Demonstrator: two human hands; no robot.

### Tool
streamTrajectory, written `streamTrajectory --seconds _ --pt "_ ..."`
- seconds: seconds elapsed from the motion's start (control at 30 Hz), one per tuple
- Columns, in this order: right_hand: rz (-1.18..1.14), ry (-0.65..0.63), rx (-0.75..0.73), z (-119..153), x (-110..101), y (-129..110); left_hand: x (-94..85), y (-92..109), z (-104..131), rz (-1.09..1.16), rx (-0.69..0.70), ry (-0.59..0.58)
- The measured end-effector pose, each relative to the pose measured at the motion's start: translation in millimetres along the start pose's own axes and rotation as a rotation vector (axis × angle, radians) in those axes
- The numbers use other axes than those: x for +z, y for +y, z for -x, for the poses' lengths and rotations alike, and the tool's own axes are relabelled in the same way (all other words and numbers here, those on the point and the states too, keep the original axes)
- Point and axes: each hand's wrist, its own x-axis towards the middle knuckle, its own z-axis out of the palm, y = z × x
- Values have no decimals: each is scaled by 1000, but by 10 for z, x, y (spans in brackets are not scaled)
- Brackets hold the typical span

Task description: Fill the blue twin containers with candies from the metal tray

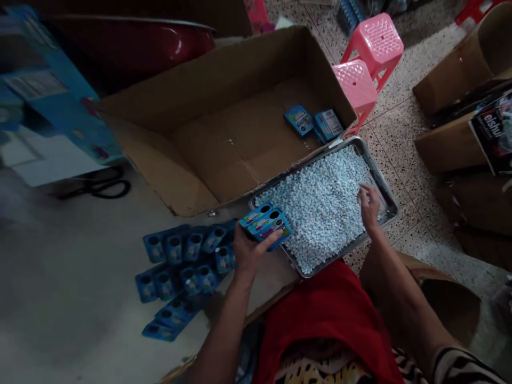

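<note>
My left hand [248, 252] is closed around a few blue candy boxes [267, 217] held side by side, dark round holes in their upper ends. They are over the left edge of a metal tray [390, 205]. Small pale blue and white candy pellets [324, 202] are heaped in that tray. At its right side my right hand [371, 207] hovers over or touches the pellets, fingers loosely bent and slightly apart; nothing shows in them. Rows of similar blue boxes [194, 245] with round holes stand or lean on the table, left of my left hand.
A large open cardboard box [216, 138] lies beyond the tray, with a few blue packs [299, 120] in its right end. Black scissors [106, 189] rest on the table [72, 277] at left. Pink stools [378, 40] and more cartons [452, 80] are on the floor.
</note>
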Motion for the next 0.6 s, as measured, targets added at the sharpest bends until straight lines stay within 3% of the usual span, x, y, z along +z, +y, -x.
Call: streamTrajectory --seconds 0.1,0.23,0.37,0.47,0.6 --pt "203 9 -5 -229 56 430 -9 -224 -80 54 -7 -28" --pt "255 -23 -13 -17 380 658 85 -526 -297 108 -89 -153" --pt "151 -29 -45 279 558 633 236 -707 -485 141 -105 -220" --pt "62 -71 -86 392 622 546 417 -707 -500 163 -141 -367" --pt "-52 -88 -37 445 695 434 889 -593 -372 130 -128 -569"
